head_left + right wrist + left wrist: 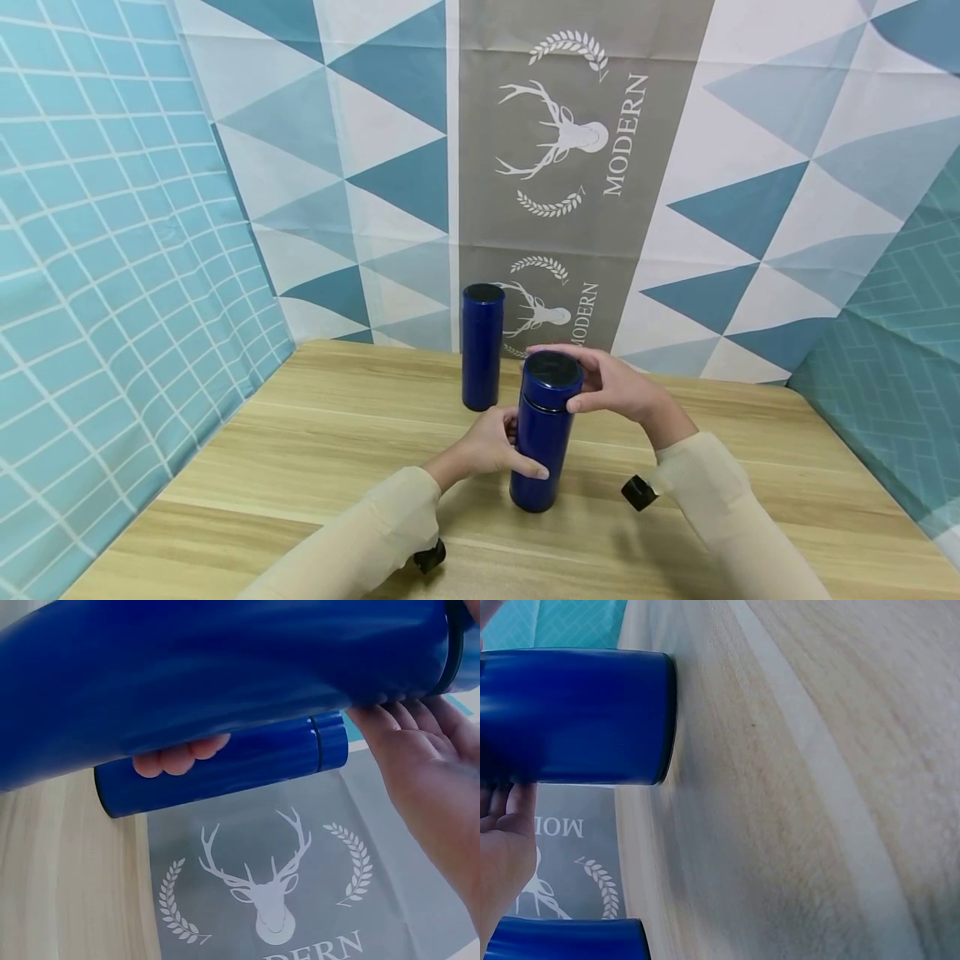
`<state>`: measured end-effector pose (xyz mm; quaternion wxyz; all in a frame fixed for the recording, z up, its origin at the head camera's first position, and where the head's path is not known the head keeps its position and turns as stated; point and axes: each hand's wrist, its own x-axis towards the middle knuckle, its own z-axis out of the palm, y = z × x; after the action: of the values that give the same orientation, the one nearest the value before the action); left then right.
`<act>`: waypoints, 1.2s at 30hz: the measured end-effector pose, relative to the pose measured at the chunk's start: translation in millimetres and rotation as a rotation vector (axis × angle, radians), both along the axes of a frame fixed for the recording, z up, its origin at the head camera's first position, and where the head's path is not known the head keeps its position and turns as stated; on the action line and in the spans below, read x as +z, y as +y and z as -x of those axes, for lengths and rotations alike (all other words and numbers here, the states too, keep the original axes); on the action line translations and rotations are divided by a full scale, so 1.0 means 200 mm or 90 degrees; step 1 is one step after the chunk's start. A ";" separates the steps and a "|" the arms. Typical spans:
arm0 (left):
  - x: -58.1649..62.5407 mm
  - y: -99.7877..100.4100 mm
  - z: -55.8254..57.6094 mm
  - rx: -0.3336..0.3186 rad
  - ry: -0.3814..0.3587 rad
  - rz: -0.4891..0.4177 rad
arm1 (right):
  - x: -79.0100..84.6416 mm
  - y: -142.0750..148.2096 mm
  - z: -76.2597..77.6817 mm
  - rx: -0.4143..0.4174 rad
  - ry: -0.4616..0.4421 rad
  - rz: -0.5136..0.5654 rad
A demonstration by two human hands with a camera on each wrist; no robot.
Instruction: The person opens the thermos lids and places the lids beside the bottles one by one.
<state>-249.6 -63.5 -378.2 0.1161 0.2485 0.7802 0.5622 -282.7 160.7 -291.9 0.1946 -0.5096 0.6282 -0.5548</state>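
Observation:
A dark blue thermos (pixel 542 450) with a black-topped lid (pixel 552 372) stands nearly upright between the two hands, its base right at the wooden tabletop in the left wrist view. My left hand (pixel 491 446) grips the body from the left, thumb across the front. Around the lid from the right curls my right hand (pixel 618 387), with the thumb at the lid's lower edge and the other fingers mostly hidden behind it. A dark seam shows between lid and body. Three fingertips (pixel 180 756) of the left hand appear under the body in the right wrist view.
Behind and slightly left stands a second blue thermos (pixel 482 350), upright and lidded. The wooden table (pixel 337 417) ends at a patterned backdrop (pixel 397 167) with deer prints. Blue tiled cloth (pixel 112 250) borders the left side, teal cloth (pixel 885 392) the right.

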 end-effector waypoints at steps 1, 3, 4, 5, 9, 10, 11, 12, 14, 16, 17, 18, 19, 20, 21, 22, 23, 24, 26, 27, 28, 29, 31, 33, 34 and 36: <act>0.00 0.00 0.00 0.000 0.001 0.000 | 0.00 0.00 -0.01 -0.001 -0.002 0.003; 0.00 0.00 0.00 0.001 0.002 0.001 | -0.01 0.00 -0.03 -0.009 -0.006 0.013; 0.00 0.00 0.00 0.002 0.002 0.001 | -0.01 0.00 -0.04 -0.019 -0.010 0.020; 0.01 0.00 0.00 0.002 0.002 0.002 | -0.01 -0.01 -0.05 -0.034 -0.010 0.027; 0.01 0.00 0.00 0.002 0.004 0.000 | 0.00 -0.03 -0.13 -0.134 0.015 0.042; 0.01 0.00 0.00 0.003 0.005 -0.001 | 0.00 -0.04 -0.15 -0.161 0.023 0.043; 0.00 0.00 0.00 0.004 0.006 -0.001 | 0.00 -0.04 -0.16 -0.186 0.031 0.044; 0.00 0.00 0.00 0.006 0.006 0.000 | 0.01 -0.05 -0.18 -0.214 0.039 0.042; 0.00 0.00 0.00 0.007 0.006 0.002 | 0.01 -0.06 -0.22 -0.268 0.051 0.039; 0.00 0.00 0.00 0.007 0.007 0.001 | 0.01 -0.07 -0.25 -0.327 0.065 0.027; 0.00 0.00 0.00 0.006 0.007 0.001 | 0.01 -0.07 -0.27 -0.358 0.075 0.019; 0.00 0.00 0.00 0.006 0.007 0.000 | 0.00 -0.08 -0.28 -0.387 0.085 0.009; 0.00 0.00 0.00 0.005 0.008 -0.001 | 0.00 -0.08 -0.29 -0.410 0.095 0.002; 0.00 0.00 0.00 0.004 0.010 -0.002 | 0.00 -0.09 -0.30 -0.428 0.101 -0.003; 0.00 0.00 0.00 0.003 0.012 -0.002 | 0.00 -0.09 -0.30 -0.443 0.106 -0.006; 0.00 0.00 0.00 0.002 0.013 -0.002 | 0.00 -0.10 -0.31 -0.453 0.110 -0.007; 0.00 0.00 0.00 0.001 0.013 -0.001 | 0.00 -0.10 -0.31 -0.457 0.113 -0.006; 0.00 0.00 0.00 0.000 0.014 0.000 | -0.01 -0.09 -0.30 -0.454 0.116 -0.003; 0.00 0.00 0.00 -0.002 0.014 0.001 | -0.01 -0.09 -0.29 -0.437 0.119 0.006; 0.00 0.00 0.00 -0.002 0.015 0.001 | -0.01 -0.08 -0.28 -0.423 0.121 0.010; 0.00 0.00 0.00 -0.002 0.014 0.000 | -0.01 -0.08 -0.27 -0.406 0.121 0.014; 0.00 0.00 0.00 -0.002 0.013 -0.001 | -0.01 -0.07 -0.26 -0.389 0.122 0.016; 0.00 0.00 0.00 -0.001 0.012 -0.003 | -0.01 -0.06 -0.25 -0.354 0.117 0.019; 0.00 0.00 0.00 -0.001 0.010 -0.005 | -0.01 -0.06 -0.23 -0.326 0.111 0.019; 0.00 0.00 0.00 -0.002 0.008 -0.006 | -0.01 -0.05 -0.23 -0.317 0.112 0.018; 0.00 0.00 0.00 -0.001 0.005 -0.005 | -0.01 -0.04 -0.22 -0.301 0.108 0.016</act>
<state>-250.1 -63.7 -379.0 0.1124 0.2519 0.7781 0.5644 -239.4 151.8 -293.2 -0.0007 -0.3954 0.7371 -0.5481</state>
